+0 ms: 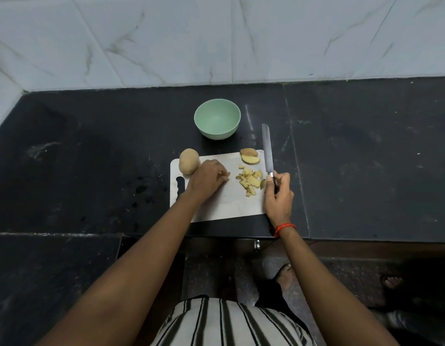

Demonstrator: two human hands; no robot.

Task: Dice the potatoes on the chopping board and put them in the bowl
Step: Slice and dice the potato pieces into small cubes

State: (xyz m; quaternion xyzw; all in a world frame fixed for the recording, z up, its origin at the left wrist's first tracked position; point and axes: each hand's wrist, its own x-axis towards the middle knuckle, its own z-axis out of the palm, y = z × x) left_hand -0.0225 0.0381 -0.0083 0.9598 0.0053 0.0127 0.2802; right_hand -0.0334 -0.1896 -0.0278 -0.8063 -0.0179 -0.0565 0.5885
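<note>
Right hand grips knife | left hand curled on chopping board, cannot tell if it holds anything | potato pieces piled on board, two slices and whole potato not diced | bowl has nothing in it yet | lots left

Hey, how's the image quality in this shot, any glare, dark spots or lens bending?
Head view, light: dim and even, with a pale glare streak on the counter right of the bowl, and the knife blade shines. Head view, edges: the wide lens slants the counter's edges and fans the wall tiles' seams. Head view, focus: the diced potato pieces read sharp; the floor is murky.
</note>
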